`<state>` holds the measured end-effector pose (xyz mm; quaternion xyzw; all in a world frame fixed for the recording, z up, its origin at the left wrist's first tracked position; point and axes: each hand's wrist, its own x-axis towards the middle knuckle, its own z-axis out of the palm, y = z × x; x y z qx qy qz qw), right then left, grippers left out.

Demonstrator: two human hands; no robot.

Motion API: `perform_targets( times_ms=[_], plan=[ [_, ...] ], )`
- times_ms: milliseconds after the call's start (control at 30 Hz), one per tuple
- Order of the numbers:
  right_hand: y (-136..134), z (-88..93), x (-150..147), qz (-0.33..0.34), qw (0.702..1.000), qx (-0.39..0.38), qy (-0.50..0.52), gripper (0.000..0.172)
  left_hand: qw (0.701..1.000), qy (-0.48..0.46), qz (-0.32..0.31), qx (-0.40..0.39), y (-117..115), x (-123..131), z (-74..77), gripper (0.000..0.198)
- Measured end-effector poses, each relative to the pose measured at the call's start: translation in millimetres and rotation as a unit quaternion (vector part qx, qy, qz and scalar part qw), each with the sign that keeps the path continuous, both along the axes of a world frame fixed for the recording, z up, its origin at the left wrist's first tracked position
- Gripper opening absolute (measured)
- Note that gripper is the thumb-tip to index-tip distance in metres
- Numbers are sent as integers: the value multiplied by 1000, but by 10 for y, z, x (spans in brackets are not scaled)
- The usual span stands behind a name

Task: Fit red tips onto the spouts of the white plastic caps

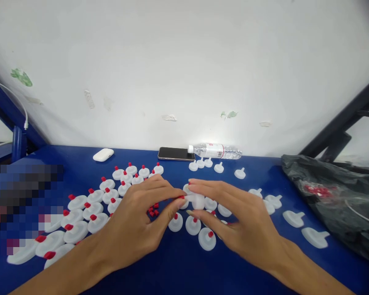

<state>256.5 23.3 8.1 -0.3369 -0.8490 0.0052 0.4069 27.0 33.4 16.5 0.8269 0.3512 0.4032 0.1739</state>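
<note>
In front of me, my right hand (240, 221) grips a white round plastic lid with a narrow spout (198, 201) between thumb and fingers, its spout pointing left. My left hand (147, 211) pinches a small red cap (181, 197) at the spout's tip; whether it is fully seated cannot be made out. Under and between my hands lie several loose red caps (153, 211) and several white lids, some with red tips, such as a capped lid (207, 239). My fingers partly hide these.
Many red-capped lids (86, 211) cover the left of the blue table (172, 266). Uncapped lids (293, 218) lie right and behind. A phone (176, 153), water bottle (217, 150) and white case (103, 154) sit by the wall. A black plastic bag (335, 213) holds red caps at right.
</note>
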Motion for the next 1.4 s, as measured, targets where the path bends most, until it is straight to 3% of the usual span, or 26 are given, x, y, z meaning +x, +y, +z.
perform_targets(
  times_ms=[167,300,433,600,767,933,1033,1133,1233,1400],
  plan=[
    [105,45,140,-75,996,-45,9,25,994,73,72,45,153,-148,-29,16],
    [191,55,242,-118,989,-88,4,25,979,182,73,57,326,-348,-116,23],
    [229,24,257,-87,986,-140,17,13,966,247,53,53,415,-463,-200,26],
    [230,-88,223,-67,982,-177,-18,13,953,291,44,74,427,-475,-320,28],
    [266,-152,195,-72,984,-153,-63,15,943,319,46,88,448,-462,-422,23],
    [360,23,400,-164,981,-81,-57,23,937,332,45,96,474,-466,-493,21],
    [460,125,693,-284,955,-59,-57,30,938,331,44,93,475,-463,-490,16],
    [590,68,986,-373,915,-109,-111,43,940,327,41,88,455,-445,-441,18],
    [719,-109,1139,-400,883,-177,-173,48,945,311,43,93,419,-417,-366,22],
    [811,-226,1106,-388,869,-233,-199,22,954,269,62,116,362,-370,-241,25]
  ],
)
